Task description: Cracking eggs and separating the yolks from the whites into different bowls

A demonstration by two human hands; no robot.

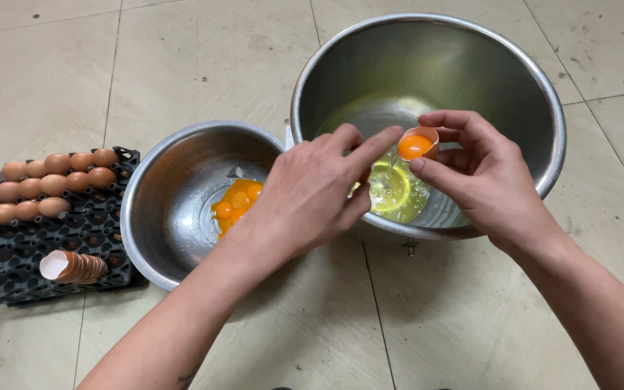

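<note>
— Where are the hands?
— Over the big bowl (543, 94). The right hand (485, 180) pinches a half shell (419, 143) with one yolk. The left hand (312, 195) touches it; grip unclear.
— How many eggs?
— Ten at nine o'clock, in a black tray (95, 224). Two bowls; small bowl (160, 209) holds yolks (234, 204).

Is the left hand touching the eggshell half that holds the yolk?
Touching: the head view shows the left hand with its index fingertip against the eggshell half.
</note>
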